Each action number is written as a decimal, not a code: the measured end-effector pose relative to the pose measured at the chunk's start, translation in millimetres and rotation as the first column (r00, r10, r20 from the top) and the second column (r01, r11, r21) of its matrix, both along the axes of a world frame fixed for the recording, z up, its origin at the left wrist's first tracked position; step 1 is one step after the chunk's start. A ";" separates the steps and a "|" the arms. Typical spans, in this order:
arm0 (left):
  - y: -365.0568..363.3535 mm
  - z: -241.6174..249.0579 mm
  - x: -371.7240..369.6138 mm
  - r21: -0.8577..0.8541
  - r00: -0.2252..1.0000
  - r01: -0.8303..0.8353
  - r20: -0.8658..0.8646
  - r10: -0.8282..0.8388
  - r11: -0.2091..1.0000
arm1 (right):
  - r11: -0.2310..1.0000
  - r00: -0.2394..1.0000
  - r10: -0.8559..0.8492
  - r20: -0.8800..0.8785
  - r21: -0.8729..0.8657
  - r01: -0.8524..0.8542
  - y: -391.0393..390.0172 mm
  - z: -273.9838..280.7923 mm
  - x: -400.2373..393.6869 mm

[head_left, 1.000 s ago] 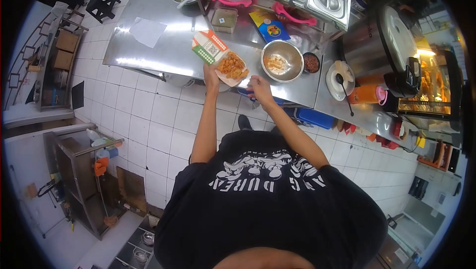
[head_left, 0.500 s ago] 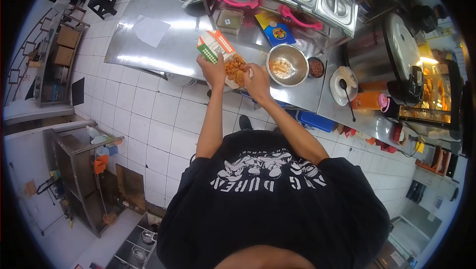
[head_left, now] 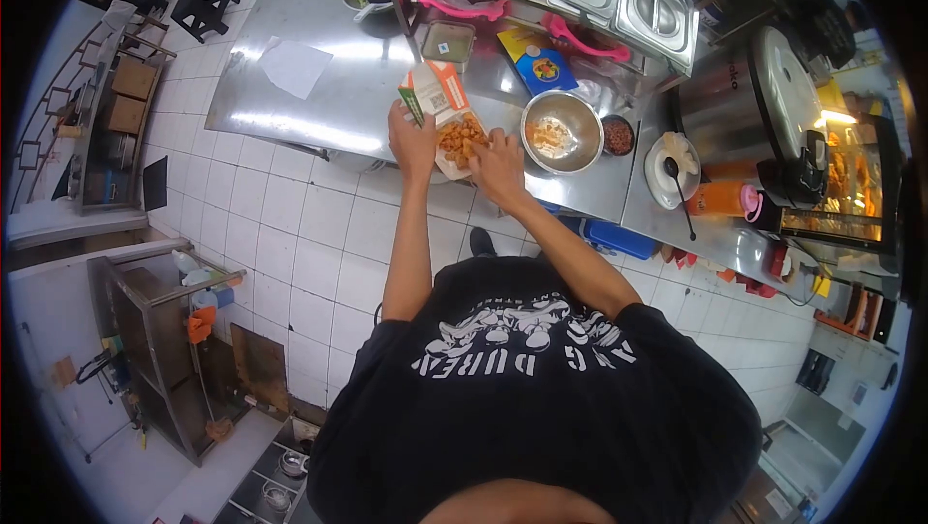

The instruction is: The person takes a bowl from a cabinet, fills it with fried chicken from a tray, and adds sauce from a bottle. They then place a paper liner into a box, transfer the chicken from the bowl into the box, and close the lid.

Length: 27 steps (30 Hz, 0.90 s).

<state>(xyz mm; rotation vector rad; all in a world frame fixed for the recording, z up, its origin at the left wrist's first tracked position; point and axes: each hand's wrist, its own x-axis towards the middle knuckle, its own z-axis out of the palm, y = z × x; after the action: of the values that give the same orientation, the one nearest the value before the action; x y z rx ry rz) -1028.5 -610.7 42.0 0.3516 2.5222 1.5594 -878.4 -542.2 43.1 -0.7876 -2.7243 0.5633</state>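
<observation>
A paper takeaway box [head_left: 434, 89] with orange and green print is at the counter's front edge, its lid raised. Small golden-brown fried pieces [head_left: 458, 135] fill its tray. My left hand [head_left: 414, 143] is closed around the box's left side, by the lid. At the right side of the box, my right hand [head_left: 499, 169] has its bent fingers over the fried pieces; what sits between the fingertips is hidden. Just right of that hand stands a steel mixing bowl [head_left: 586, 142] with orange crumbs inside.
Beside the bowl are a small dark bowl of reddish food [head_left: 618, 135] and a white plate with a black spoon [head_left: 667, 188]. Behind lie a blue-yellow packet [head_left: 538, 62] and a square container [head_left: 449, 43]. A shelf of lidded steel pans [head_left: 657, 26] overhangs the counter. A large cooker [head_left: 739, 89] stands right.
My right hand's fingers have moved from the box's right edge inward over the fried pieces. The box lid has tilted slightly, and my left hand has shifted a little with it.
</observation>
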 end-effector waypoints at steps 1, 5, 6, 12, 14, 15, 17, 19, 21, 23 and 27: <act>-2.3 1.5 1.1 0.052 0.999 0.038 -0.024 -0.037 0.998 | 1.000 1.000 -0.028 0.001 -0.008 0.028 4.3 3.9 -2.6; -15.0 -5.8 10.3 0.142 0.978 0.165 -0.151 -0.143 0.976 | 0.987 0.980 -0.079 -0.184 -0.151 0.051 12.7 15.5 -12.4; -17.9 -7.7 14.2 0.138 0.978 0.164 -0.150 -0.143 0.977 | 0.978 0.964 -0.136 -0.230 -0.187 0.093 17.8 17.8 -24.2; -26.3 -15.6 15.7 0.118 0.951 0.257 -0.208 -0.229 0.959 | 0.935 0.981 -0.090 -0.173 -0.354 0.023 57.5 8.7 -69.0; -29.8 -12.1 1.9 0.283 0.961 0.275 -0.052 -0.272 0.919 | 0.926 0.986 0.000 -0.170 -0.371 -0.064 68.6 6.9 -63.8; -32.6 -11.2 -4.2 0.284 0.964 0.265 -0.043 -0.264 0.921 | 0.906 0.981 0.049 -0.187 -0.405 -0.123 72.5 6.9 -59.0; -38.5 -9.4 -21.6 0.169 0.901 0.426 0.009 -0.434 0.889 | 0.875 0.974 0.122 -0.189 -0.443 -0.195 78.8 14.4 -52.8; -42.6 -8.8 -30.0 0.152 0.891 0.451 -0.014 -0.455 0.879 | 0.872 0.975 0.176 -0.137 -0.438 -0.219 85.4 21.8 -49.4; -45.8 -11.3 -34.7 0.135 0.879 0.477 -0.036 -0.476 0.869 | 0.868 0.970 0.227 -0.082 -0.434 -0.240 87.8 25.5 -44.0; -51.3 -19.8 -33.7 0.135 0.870 0.491 -0.135 -0.475 0.861 | 0.872 0.963 0.266 -0.047 -0.414 -0.261 85.7 22.4 -35.8; -68.1 -33.7 -8.1 -0.087 0.744 0.476 -0.490 -0.453 0.875 | 0.941 0.946 0.324 -0.025 -0.094 -0.325 64.7 12.4 -13.9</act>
<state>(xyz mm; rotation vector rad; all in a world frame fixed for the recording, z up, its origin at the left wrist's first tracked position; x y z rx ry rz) -1036.6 -678.8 8.3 1.4428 2.4315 1.4444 -892.3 -477.5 55.4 -0.3511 -2.8538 0.7697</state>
